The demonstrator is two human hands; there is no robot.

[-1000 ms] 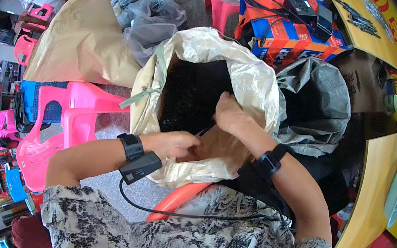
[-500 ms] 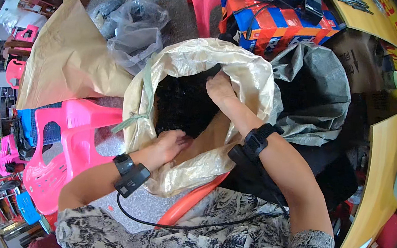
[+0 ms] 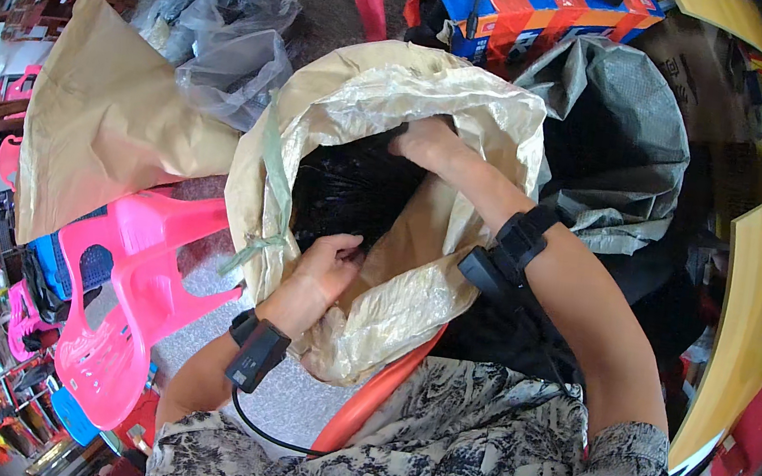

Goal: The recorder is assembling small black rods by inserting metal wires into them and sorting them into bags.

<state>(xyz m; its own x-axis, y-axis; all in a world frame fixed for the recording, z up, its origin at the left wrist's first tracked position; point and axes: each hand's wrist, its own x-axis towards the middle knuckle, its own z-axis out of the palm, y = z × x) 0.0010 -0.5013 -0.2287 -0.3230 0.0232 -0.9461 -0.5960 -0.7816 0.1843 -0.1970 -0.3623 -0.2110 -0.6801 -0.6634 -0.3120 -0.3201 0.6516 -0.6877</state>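
A large tan woven sack [image 3: 389, 104] stands open in front of me, with a black plastic bag [image 3: 349, 190] inside it. My left hand [image 3: 324, 269] reaches in at the near rim and pinches the black bag's edge. My right hand [image 3: 427, 143] reaches in at the far right side and grips the black bag near the sack's rim. Both wrists carry black strapped devices with a cable. The bag's contents are hidden.
A pink plastic chair [image 3: 131, 273] stands to the left, a brown paper sack [image 3: 108, 120] beyond it, clear plastic bags [image 3: 234, 36] behind. A grey woven sack [image 3: 617, 125] stands open at the right, next to yellow boards [image 3: 746, 315]. An orange-and-blue box [image 3: 537, 3] lies at the back.
Both hands have moved deeper into the sack; the right hand slid from the near side to the far rim of the black bag. The view has tilted, shifting the sack lower in the frame.
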